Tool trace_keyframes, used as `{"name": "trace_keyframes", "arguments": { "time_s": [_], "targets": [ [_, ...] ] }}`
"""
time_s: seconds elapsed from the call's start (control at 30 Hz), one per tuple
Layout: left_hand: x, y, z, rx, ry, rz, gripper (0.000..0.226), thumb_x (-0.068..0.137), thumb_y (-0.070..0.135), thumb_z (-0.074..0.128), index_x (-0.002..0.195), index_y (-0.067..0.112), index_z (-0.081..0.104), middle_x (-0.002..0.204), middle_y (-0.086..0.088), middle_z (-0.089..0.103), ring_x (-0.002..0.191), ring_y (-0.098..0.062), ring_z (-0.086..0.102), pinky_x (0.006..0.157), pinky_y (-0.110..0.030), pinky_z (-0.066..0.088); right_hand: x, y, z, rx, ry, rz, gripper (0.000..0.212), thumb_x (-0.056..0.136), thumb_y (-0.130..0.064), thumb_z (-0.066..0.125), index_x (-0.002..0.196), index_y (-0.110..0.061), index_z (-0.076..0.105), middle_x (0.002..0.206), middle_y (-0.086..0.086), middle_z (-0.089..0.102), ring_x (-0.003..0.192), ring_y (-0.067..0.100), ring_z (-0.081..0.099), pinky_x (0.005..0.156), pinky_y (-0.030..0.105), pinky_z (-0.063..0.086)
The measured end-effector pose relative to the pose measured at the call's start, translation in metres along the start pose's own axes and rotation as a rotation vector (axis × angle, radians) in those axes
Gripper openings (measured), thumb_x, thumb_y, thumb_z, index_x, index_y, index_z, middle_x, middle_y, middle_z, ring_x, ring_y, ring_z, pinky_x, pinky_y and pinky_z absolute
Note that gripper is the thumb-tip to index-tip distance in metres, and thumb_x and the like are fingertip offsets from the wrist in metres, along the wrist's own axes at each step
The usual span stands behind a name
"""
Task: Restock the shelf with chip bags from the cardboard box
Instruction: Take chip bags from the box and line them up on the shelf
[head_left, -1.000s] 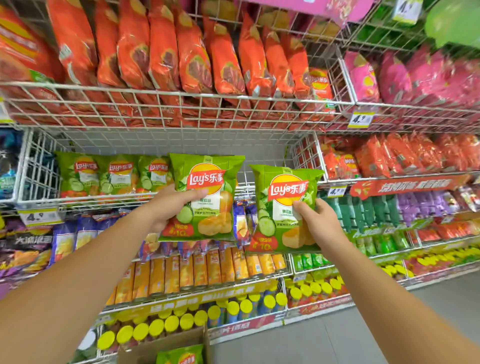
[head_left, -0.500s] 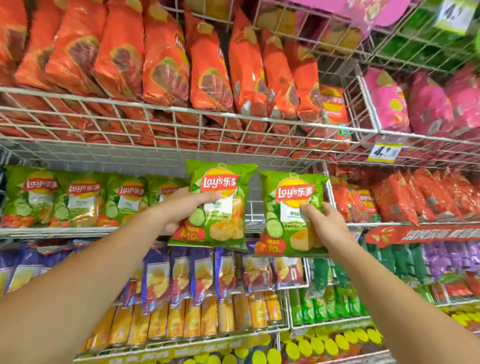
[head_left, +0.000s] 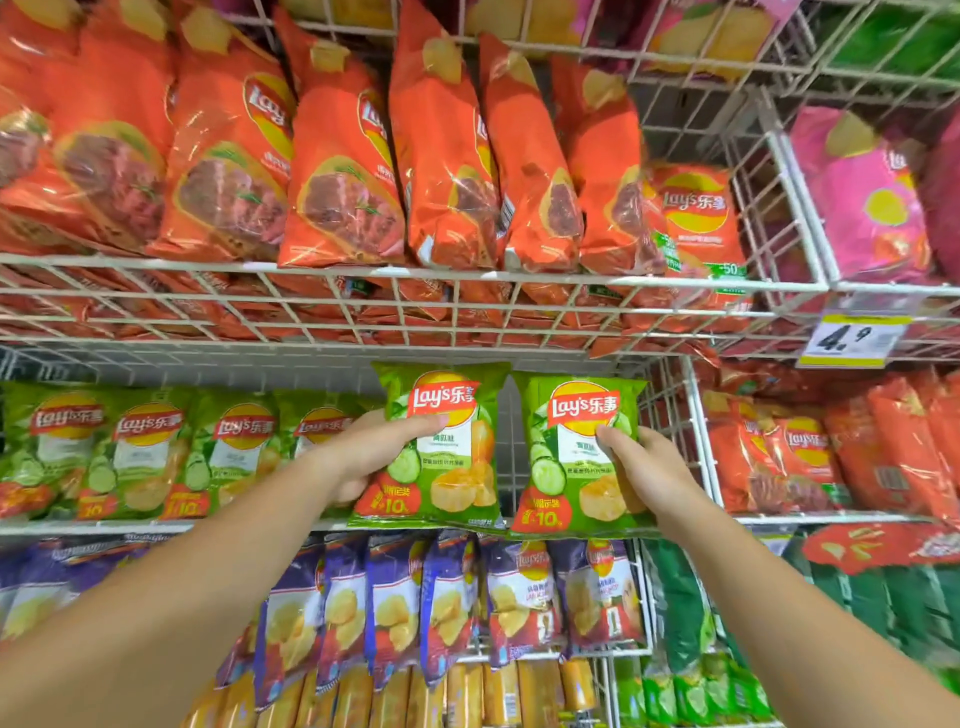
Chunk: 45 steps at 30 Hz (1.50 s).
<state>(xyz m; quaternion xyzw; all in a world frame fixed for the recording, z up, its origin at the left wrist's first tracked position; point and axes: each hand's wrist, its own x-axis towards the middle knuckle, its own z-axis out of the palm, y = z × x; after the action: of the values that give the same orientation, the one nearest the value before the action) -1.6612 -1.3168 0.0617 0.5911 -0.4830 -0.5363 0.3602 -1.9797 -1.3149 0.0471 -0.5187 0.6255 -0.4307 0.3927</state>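
Observation:
Two green Lay's chip bags stand upright side by side at the front of the white wire shelf (head_left: 156, 527). My left hand (head_left: 374, 452) grips the left green bag (head_left: 447, 467) by its left edge, thumb across the front. My right hand (head_left: 644, 467) grips the right green bag (head_left: 571, 467) by its right edge. Their lower edges sit level with the shelf's front rail. A row of the same green bags (head_left: 145, 457) stands to the left on this shelf. The cardboard box is out of view.
Orange Lay's bags (head_left: 337, 171) fill the wire shelf above, pink bags (head_left: 872, 208) at the upper right. A 4.9 price tag (head_left: 852, 338) hangs there. Orange bags (head_left: 810, 457) fill the compartment to the right, blue bags (head_left: 447, 603) the shelf below.
Both hands have carried the green bags up and forward to the green-bag shelf. The view has tilted up and closer; the box has dropped out of view.

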Motion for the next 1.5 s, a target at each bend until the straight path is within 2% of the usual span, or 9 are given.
{"name": "trace_keyframes", "arguments": {
  "time_s": [0.1,0.27,0.4,0.57,0.7,0.93,1.1,1.37,1.5],
  "targets": [
    [0.013,0.007,0.010,-0.015,0.014,-0.017,0.068,0.075,0.056,0.080,0.125,0.017,0.056,0.103,0.005,0.069,0.088,-0.012,0.067,0.064,-0.026,0.053,0.028,0.006,-0.007,0.017,-0.041,-0.008,0.035,0.089,-0.053,0.066,0.104,-0.022,0.067,0.087,0.000,0.069,0.076,0.023,0.065,0.060,0.030,0.043],
    [0.052,0.011,0.031,0.002,0.081,-0.029,0.106,0.065,0.064,0.083,0.150,0.018,0.041,0.154,-0.006,0.045,0.138,-0.027,0.045,0.114,-0.043,0.035,0.076,0.016,-0.022,0.037,-0.074,-0.034,0.019,0.096,-0.043,0.064,0.099,-0.024,0.061,0.094,-0.008,0.064,0.083,0.010,0.060,0.064,0.028,0.045],
    [0.084,-0.005,0.044,-0.008,0.129,-0.071,0.140,0.039,0.076,0.089,0.155,0.024,0.030,0.151,-0.002,0.048,0.132,-0.026,0.053,0.109,-0.049,0.044,0.105,0.027,-0.031,0.039,-0.096,-0.041,0.018,0.098,-0.037,0.064,0.104,-0.020,0.058,0.092,-0.002,0.062,0.075,0.010,0.058,0.060,0.026,0.043],
    [0.086,-0.020,0.066,-0.058,0.233,-0.109,0.117,0.063,0.064,0.086,0.154,0.017,0.029,0.154,-0.007,0.043,0.135,-0.031,0.048,0.105,-0.040,0.042,0.121,0.041,-0.027,0.052,-0.104,0.010,0.055,0.099,-0.038,0.062,0.144,-0.008,0.049,0.144,0.018,0.054,0.113,0.030,0.054,0.090,0.031,0.036],
    [0.099,-0.026,0.066,0.031,0.282,-0.168,0.126,0.060,0.067,0.084,0.156,0.015,0.022,0.158,-0.012,0.036,0.139,-0.034,0.043,0.107,-0.051,0.041,0.129,0.049,-0.014,0.076,-0.167,0.058,0.030,0.099,-0.036,0.062,0.122,-0.019,0.051,0.117,0.003,0.058,0.093,0.017,0.055,0.083,0.030,0.039],
    [0.128,-0.021,0.070,0.064,0.244,-0.235,0.139,0.045,0.069,0.091,0.155,0.013,0.026,0.158,-0.012,0.036,0.138,-0.037,0.042,0.111,-0.056,0.037,0.143,0.062,0.017,0.065,-0.197,0.146,0.092,0.078,-0.065,0.069,0.149,-0.013,0.040,0.134,0.004,0.061,0.116,0.026,0.064,0.096,0.047,0.054],
    [0.144,-0.034,0.076,0.108,0.260,-0.199,0.114,0.057,0.059,0.091,0.147,0.014,0.037,0.147,-0.008,0.048,0.131,-0.031,0.049,0.108,-0.045,0.042,0.146,0.063,0.028,0.034,-0.192,0.230,0.045,0.091,-0.044,0.067,0.127,-0.019,0.053,0.110,0.000,0.066,0.088,0.014,0.065,0.070,0.032,0.050],
    [0.148,-0.034,0.065,0.321,0.305,-0.176,0.087,0.050,0.067,0.089,0.114,0.019,0.054,0.107,-0.006,0.064,0.095,-0.024,0.062,0.081,-0.042,0.056,0.198,0.130,0.050,-0.054,-0.318,0.322,0.100,0.060,-0.067,0.075,0.143,-0.021,0.041,0.130,0.005,0.062,0.112,0.029,0.064,0.099,0.057,0.053],
    [0.150,-0.030,0.065,0.326,0.298,-0.156,0.066,0.061,0.056,0.090,0.101,0.016,0.056,0.099,-0.005,0.065,0.084,-0.018,0.060,0.080,-0.038,0.055,0.154,0.070,0.052,-0.096,-0.305,0.336,0.055,0.091,-0.043,0.061,0.133,-0.015,0.040,0.115,0.008,0.059,0.098,0.021,0.061,0.079,0.037,0.053]
  ]
}}
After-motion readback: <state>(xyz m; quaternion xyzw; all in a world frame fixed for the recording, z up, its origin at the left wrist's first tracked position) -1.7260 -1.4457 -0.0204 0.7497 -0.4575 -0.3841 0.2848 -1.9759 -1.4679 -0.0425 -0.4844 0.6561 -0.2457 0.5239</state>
